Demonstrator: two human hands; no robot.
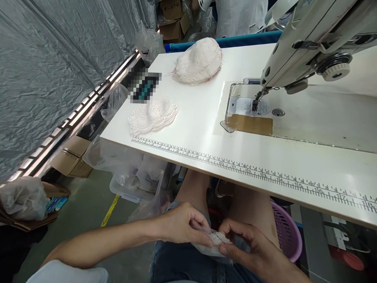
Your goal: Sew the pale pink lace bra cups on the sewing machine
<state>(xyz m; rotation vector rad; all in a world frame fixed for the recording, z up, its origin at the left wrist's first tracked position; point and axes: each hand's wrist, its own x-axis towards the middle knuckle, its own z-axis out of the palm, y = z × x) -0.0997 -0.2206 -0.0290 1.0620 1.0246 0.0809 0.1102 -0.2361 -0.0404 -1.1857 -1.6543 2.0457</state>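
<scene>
Over my lap, my left hand and my right hand pinch a small piece of white lacy fabric between them. The fingers of both hands are closed on it, close together, and they cover much of it. Its full shape cannot be made out. On the table above lies a flat cream lace piece with a scalloped edge. Farther back rests a rounded cream fabric piece with loose threads at its rim. Neither hand touches these two.
A sewing machine stands on the right of the white table, whose front edge carries a printed ruler. Below are a clear plastic bin and a purple basket. A cardboard box sits on the floor at left.
</scene>
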